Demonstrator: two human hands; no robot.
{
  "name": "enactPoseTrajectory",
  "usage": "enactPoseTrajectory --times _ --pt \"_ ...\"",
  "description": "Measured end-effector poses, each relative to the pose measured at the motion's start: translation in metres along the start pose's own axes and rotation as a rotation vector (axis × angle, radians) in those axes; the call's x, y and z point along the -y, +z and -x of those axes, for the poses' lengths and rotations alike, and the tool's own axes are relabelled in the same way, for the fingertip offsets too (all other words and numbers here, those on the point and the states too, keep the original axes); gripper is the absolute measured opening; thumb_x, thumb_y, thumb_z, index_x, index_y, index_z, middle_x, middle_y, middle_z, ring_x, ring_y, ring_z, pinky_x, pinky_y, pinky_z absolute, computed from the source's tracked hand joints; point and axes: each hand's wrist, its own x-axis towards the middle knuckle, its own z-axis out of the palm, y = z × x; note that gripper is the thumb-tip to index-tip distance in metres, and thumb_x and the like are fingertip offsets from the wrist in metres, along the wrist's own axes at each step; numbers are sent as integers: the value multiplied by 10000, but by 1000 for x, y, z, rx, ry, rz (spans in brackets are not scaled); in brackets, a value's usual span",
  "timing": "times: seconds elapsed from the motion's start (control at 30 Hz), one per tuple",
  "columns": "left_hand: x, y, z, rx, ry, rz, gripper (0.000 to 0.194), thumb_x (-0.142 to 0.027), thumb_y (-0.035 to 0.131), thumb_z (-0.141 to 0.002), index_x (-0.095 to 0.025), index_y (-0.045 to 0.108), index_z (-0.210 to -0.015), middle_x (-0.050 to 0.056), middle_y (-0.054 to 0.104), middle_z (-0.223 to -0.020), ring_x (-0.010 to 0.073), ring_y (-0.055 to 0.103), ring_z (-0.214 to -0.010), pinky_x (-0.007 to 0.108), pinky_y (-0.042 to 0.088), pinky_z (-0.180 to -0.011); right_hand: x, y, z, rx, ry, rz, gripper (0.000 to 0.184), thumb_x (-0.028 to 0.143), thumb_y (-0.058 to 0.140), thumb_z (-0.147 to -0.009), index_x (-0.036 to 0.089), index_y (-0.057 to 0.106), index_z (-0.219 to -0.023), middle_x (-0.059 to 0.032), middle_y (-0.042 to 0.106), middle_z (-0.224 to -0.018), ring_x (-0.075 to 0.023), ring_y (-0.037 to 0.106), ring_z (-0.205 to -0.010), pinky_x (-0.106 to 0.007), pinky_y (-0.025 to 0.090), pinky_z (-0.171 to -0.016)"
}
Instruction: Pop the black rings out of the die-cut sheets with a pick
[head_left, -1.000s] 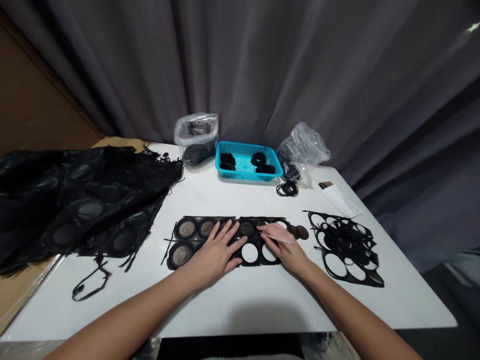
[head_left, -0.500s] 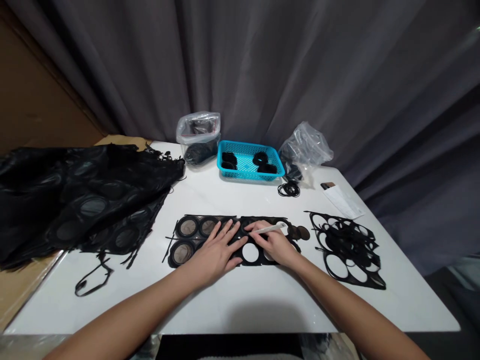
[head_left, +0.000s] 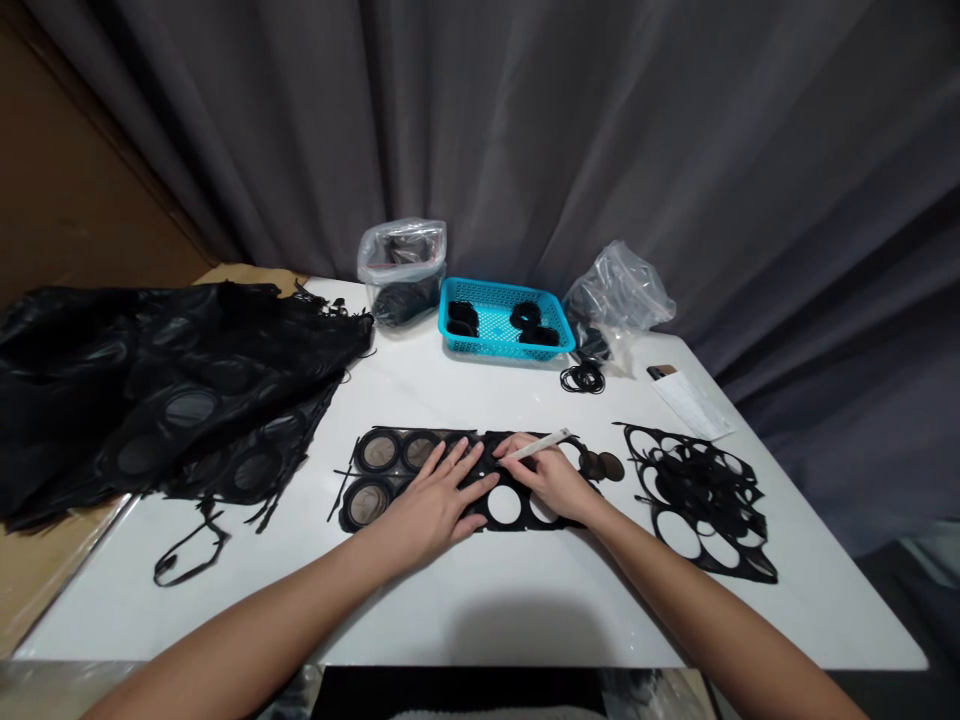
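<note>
Flat on the white table lies a black rubber sheet (head_left: 397, 471) with two rows of round rings. Thin discs fill the rings at its left, while several at the right are open holes showing white. My left hand (head_left: 442, 497) is spread with its palm and fingers pressing on the middle of the sheet. In my right hand (head_left: 546, 482) a slim, light-coloured, pen-like tool (head_left: 541, 443) is pinched, its tip down at a ring just right of my left fingers. Loose dark round discs (head_left: 610, 467) lie at the sheet's right end.
A pile of black ringed sheets (head_left: 187, 390) covers the left side. Behind stand a plastic bag (head_left: 403, 270), a blue basket (head_left: 506, 345) of black rings and another clear bag (head_left: 622, 290). Black rings (head_left: 583, 378) lie in front. Cut-out sheet scraps (head_left: 697, 500) sit at the right.
My right hand has moved left along the sheet to a ring beside my left fingers, and the tool in it has swung to point up and right. My left hand stays in place.
</note>
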Motion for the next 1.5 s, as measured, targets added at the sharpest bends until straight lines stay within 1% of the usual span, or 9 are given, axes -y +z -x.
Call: enactPoseTrajectory --times 0.2,0.43,0.5,0.6,0.7,0.77,0.87,1.0,1.5 --pt "0 -1 0 6 -3 11 558 -401 606 -964 -292 433 -1483 120 259 -1623 350 221 -1494 578 228 -1182 4 -1 2 -17 -68 139 196 239 507 -968 213 616 -807 -62 681 -1020 -216 629 -982 -378 488 -894" --pt "-1 1 0 -7 -20 0 594 -359 653 -931 -304 437 -1481 112 217 -1638 391 194 -1494 593 250 -1170 5 27 17 -83 -183 444 196 133 457 -947 207 636 -971 -150 665 -1195 -302 590 -1083 -492 486 -930" --pt "-1 1 0 -5 -25 -9 584 -361 662 -925 -310 455 -1469 109 226 -1636 405 206 -1487 606 247 -1165 -3 20 14 -137 -162 465 196 140 443 -945 202 629 -958 -150 685 -1115 -301 603 -1022 -473 492 -895" --pt "-2 1 -1 8 -27 -20 574 -376 670 -920 -311 474 -1456 119 241 -1630 424 211 -1480 614 251 -1157 -16 -11 2 -368 -21 384 203 226 424 -978 205 615 -915 -89 685 -875 -237 617 -802 -379 501 -786" --pt "-3 -5 1 14 -16 -17 591 -425 646 -937 -313 439 -1479 130 246 -1626 412 204 -1484 595 259 -1158 -17 -36 -12 -533 65 288 223 323 442 -984 197 615 -922 -63 682 -876 -195 598 -719 -321 477 -713" --pt "-1 -10 8 10 -15 -29 639 -455 627 -945 -274 391 -1510 148 265 -1617 379 221 -1487 572 249 -1172 -7 -34 -18 -460 40 229 248 353 446 -983 194 632 -939 -59 687 -897 -193 606 -744 -308 468 -712" --pt "3 -15 24 -11 -29 -91 626 -456 619 -947 -171 438 -1475 190 332 -1579 350 261 -1481 543 211 -1197 13 -7 -21 -215 -6 125 260 357 446 -990 203 656 -980 -34 684 -869 -185 616 -767 -289 467 -718" --pt "10 -15 45 -58 -54 -116 530 -439 579 -975 -203 490 -1441 146 340 -1585 321 280 -1479 496 247 -1202 26 30 -20 -2 -62 32 211 304 459 -983 217 651 -980 -28 689 -928 -175 625 -822 -299 479 -770" --pt "13 -13 51 -56 -75 -30 509 -376 589 -970 -235 490 -1448 117 316 -1599 317 244 -1490 522 284 -1190 20 34 -27 86 -127 24 162 247 506 -961 213 607 -840 -48 647 -1014 -189 609 -942 -339 469 -876"
